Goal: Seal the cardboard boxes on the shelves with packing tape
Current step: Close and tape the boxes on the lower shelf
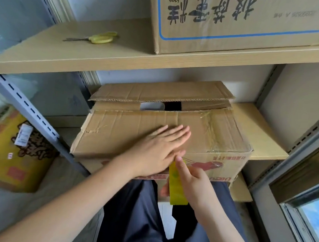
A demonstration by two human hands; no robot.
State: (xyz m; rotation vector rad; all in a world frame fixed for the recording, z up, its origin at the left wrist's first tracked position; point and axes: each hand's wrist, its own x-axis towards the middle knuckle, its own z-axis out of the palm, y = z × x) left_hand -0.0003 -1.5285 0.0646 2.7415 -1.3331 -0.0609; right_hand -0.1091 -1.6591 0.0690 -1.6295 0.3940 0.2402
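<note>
So the landmark here is the cardboard box (161,132) sitting on the lower shelf (264,140), front end poking out past the shelf edge toward the person. Above it, on the upper shelf (121,60), there's a second, bigger printed box (239,22) up and to the right, plus yellow-handled scissors (96,38) up and to the left. Down left of the landmark box there's a yellow carton (9,156) on the floor.

The near flap is folded flat, the far flap (160,94) is half up with a dark gap under it, so the seam isn't closed yet imo. The box's long axis runs left-right across the view, and the seam runs the same way.

Left hand (160,149) lies flat, fingers straight, pressing the near flap down. Right hand (194,182) is at the box's front face, gripping the yellow tape roll (177,185) with the forefinger pointing up at the top edge. The left hand sits closer to the seam.

My guess: tape has to travel away from the person, over the front edge and across the seam. Decent room to the right of the box, but the upper shelf caps the headroom.
</note>
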